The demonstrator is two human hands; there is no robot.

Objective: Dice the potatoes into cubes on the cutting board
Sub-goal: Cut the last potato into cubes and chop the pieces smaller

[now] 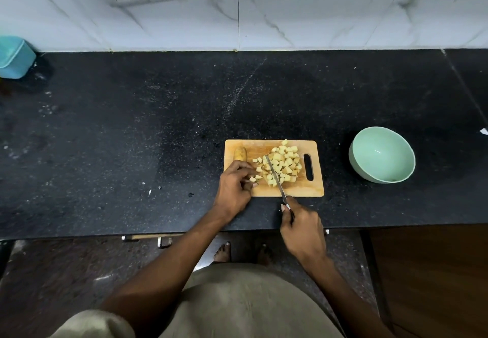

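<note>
On the board [264, 191], the left hand [233, 187] pinched small pieces [254, 178] at its fingers [249, 185]. The right hand [301, 228] gripped the knife [274, 175], blade running near-to-far just right of them. An uncut potato [239, 153] lay far-left, nearest the left hand.

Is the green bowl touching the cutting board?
Apart. The head view shows a clear strip of black counter between the cutting board and the green bowl.
</note>
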